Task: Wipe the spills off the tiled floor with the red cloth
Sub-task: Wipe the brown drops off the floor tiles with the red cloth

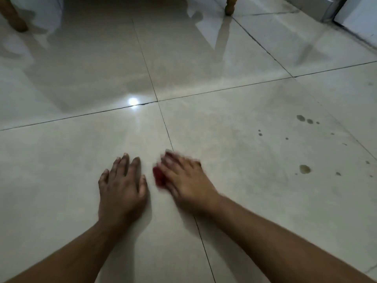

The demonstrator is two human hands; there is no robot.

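We see a glossy tiled floor — dark spills at right, our hands and red cloth on it.

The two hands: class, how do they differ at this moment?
The left hand lies flat with spread fingers and nothing under it; the right hand covers the red cloth. The left hand looks sharp, the right hand motion-blurred. The right hand is nearer the spills. Both are down on the tiled floor.
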